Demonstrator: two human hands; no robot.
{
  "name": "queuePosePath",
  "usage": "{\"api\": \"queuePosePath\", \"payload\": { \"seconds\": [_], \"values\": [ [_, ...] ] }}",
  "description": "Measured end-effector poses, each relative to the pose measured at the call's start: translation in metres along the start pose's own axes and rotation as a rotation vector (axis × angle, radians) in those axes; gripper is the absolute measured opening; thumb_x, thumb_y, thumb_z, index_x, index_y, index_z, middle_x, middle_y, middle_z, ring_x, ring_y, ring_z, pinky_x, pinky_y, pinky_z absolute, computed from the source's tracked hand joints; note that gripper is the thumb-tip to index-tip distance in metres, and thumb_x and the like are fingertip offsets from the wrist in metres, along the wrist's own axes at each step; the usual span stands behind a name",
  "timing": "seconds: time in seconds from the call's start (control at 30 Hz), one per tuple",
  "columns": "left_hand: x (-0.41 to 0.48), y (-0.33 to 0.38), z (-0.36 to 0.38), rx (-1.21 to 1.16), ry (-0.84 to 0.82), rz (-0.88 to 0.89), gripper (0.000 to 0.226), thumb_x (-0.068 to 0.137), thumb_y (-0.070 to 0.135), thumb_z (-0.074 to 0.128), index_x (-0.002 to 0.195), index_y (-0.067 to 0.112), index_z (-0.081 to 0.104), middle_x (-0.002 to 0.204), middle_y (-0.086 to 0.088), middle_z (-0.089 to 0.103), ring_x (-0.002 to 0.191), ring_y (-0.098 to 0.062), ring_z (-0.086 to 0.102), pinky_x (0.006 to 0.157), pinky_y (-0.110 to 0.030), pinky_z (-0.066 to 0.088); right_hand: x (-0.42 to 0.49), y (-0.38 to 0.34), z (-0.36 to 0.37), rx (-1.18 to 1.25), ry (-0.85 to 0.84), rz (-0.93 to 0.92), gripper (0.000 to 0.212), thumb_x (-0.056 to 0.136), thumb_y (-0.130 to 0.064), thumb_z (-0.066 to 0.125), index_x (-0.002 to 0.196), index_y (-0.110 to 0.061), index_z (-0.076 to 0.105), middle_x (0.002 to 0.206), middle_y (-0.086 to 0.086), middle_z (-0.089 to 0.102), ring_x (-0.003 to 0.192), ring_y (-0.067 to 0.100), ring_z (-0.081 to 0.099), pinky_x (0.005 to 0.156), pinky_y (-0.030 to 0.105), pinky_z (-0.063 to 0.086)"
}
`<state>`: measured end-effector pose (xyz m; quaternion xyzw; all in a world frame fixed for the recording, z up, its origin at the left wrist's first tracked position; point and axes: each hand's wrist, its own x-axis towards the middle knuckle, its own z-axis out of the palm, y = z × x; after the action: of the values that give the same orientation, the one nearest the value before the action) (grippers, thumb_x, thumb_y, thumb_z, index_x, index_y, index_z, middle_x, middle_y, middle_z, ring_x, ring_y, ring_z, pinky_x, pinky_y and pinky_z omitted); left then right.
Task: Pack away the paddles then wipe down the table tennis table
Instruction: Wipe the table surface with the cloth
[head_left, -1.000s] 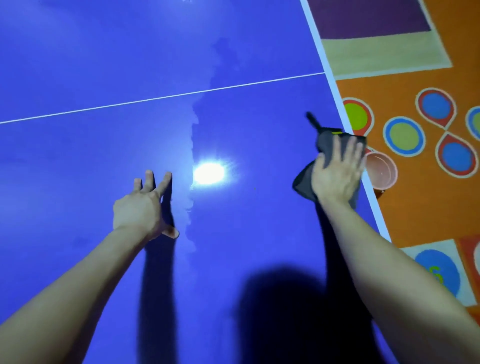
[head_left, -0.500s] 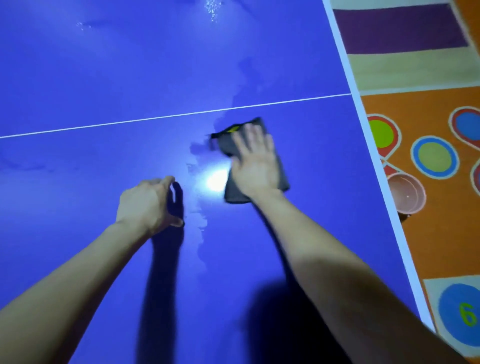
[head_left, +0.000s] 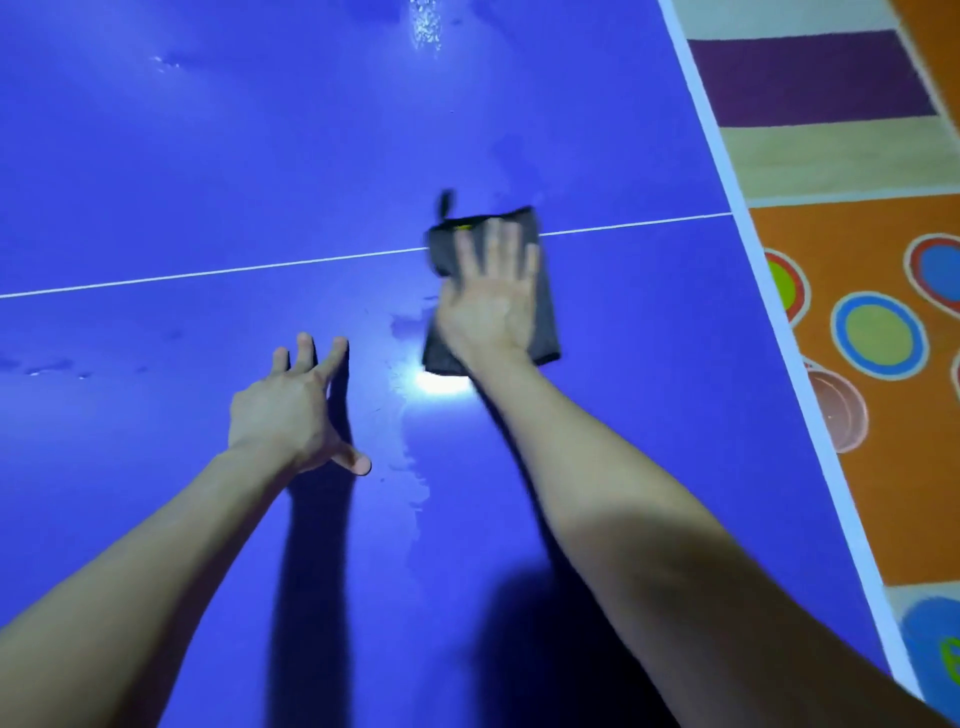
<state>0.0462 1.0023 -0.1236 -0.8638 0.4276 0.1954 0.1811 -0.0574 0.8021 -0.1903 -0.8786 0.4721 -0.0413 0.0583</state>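
Note:
The blue table tennis table fills most of the view, with a thin white centre line across it. A dark grey cloth lies flat on the table over that line. My right hand presses on the cloth with straight, spread fingers. My left hand rests on the bare table to the left of the cloth, fingers spread. Wet streaks and a bright light reflection show between the two hands. No paddles are in view.
The table's white right edge runs diagonally down the right side. Beyond it lies a colourful floor mat with circles and stripes. A pink bowl stands on the mat next to the table edge.
My right hand has slid the cloth from the table's right edge leftward, then farther away onto the white line. My left hand's fingers curled, then spread again.

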Motion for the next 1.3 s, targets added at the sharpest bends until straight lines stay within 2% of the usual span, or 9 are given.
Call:
{"api": "queuePosePath", "payload": {
  "seconds": [0.1,0.2,0.3,0.43,0.63,0.93,1.1,1.2,1.3],
  "values": [
    [-0.005,-0.003,-0.002,-0.023,-0.012,-0.005,0.167,0.033,0.089,0.088,0.163,0.051,-0.009,0.175,0.012,0.005,0.16,-0.016,0.021,0.083,-0.044,0.054,-0.003,-0.058,0.005,0.028,-0.082,-0.212,0.069,0.107,-0.048,0.035,0.173,-0.029,0.029,0.183,0.009,0.013,0.17,0.028,0.005,0.135,0.054,0.001],
    [-0.003,-0.004,-0.001,-0.04,-0.018,-0.012,0.167,0.031,0.093,0.084,0.161,0.056,-0.013,0.177,0.015,0.0,0.163,-0.013,0.014,0.084,-0.045,0.054,0.003,-0.02,0.003,0.042,-0.07,-0.258,0.069,0.105,-0.045,0.037,0.172,-0.031,0.033,0.183,0.005,0.015,0.17,0.025,0.008,0.136,0.05,0.002],
    [-0.001,-0.007,0.002,-0.047,-0.035,-0.009,0.168,0.029,0.094,0.083,0.16,0.057,-0.014,0.175,0.017,-0.001,0.164,-0.013,0.009,0.081,-0.046,0.056,0.016,0.079,-0.005,0.071,0.009,-0.053,0.072,0.099,-0.045,0.033,0.17,-0.03,0.039,0.181,0.005,0.023,0.169,0.026,0.016,0.137,0.049,0.006],
    [0.003,-0.01,0.005,-0.055,-0.029,0.007,0.169,0.023,0.097,0.08,0.16,0.057,-0.011,0.174,0.016,0.006,0.162,-0.016,0.023,0.076,-0.046,0.056,0.018,0.242,-0.028,0.038,0.074,0.316,0.072,0.102,-0.048,0.029,0.171,-0.026,0.036,0.181,0.011,0.023,0.168,0.032,0.017,0.136,0.055,0.01],
    [-0.002,-0.005,-0.002,-0.029,-0.014,0.009,0.167,0.029,0.092,0.085,0.163,0.051,-0.007,0.173,0.012,0.009,0.159,-0.018,0.026,0.072,-0.04,0.049,0.019,0.246,-0.032,0.043,0.059,0.554,0.07,0.105,-0.049,0.028,0.171,-0.027,0.033,0.181,0.014,0.018,0.168,0.037,0.013,0.136,0.059,0.006],
    [-0.014,-0.016,-0.014,-0.036,-0.003,0.032,0.157,0.036,0.094,0.082,0.164,0.053,0.001,0.177,0.018,0.006,0.16,-0.013,0.028,0.099,-0.044,0.05,-0.04,-0.005,-0.004,0.016,-0.076,-0.271,0.072,0.107,-0.06,0.028,0.173,-0.031,0.031,0.183,0.01,0.013,0.17,0.029,0.004,0.136,0.055,0.001],
    [-0.024,-0.06,-0.014,-0.159,-0.052,0.057,0.14,0.051,0.064,0.099,0.165,0.044,0.02,0.177,0.009,0.013,0.157,-0.02,0.032,0.106,-0.052,0.053,-0.18,-0.014,-0.008,0.079,-0.129,-0.428,0.076,0.11,-0.055,0.038,0.173,-0.014,0.029,0.183,0.016,0.003,0.17,0.031,-0.005,0.137,0.056,0.007],
    [-0.036,-0.088,0.001,-0.103,-0.068,0.003,0.155,0.045,0.067,0.099,0.167,0.045,0.006,0.176,0.002,0.004,0.164,-0.019,0.01,0.108,-0.052,0.053,-0.221,0.011,-0.014,0.061,-0.228,-0.589,0.073,0.111,-0.052,0.039,0.173,-0.015,0.03,0.183,0.016,-0.004,0.17,0.028,-0.011,0.137,0.055,0.011],
    [-0.042,-0.116,0.018,-0.018,-0.081,-0.019,0.168,0.039,0.075,0.095,0.167,0.042,-0.009,0.176,-0.008,0.0,0.163,-0.029,0.005,0.12,-0.051,0.04,-0.189,0.026,-0.017,0.015,-0.174,-0.795,0.077,0.11,-0.067,0.042,0.171,-0.021,0.036,0.184,0.01,0.005,0.171,0.023,-0.003,0.137,0.055,0.013]
  ]
}}
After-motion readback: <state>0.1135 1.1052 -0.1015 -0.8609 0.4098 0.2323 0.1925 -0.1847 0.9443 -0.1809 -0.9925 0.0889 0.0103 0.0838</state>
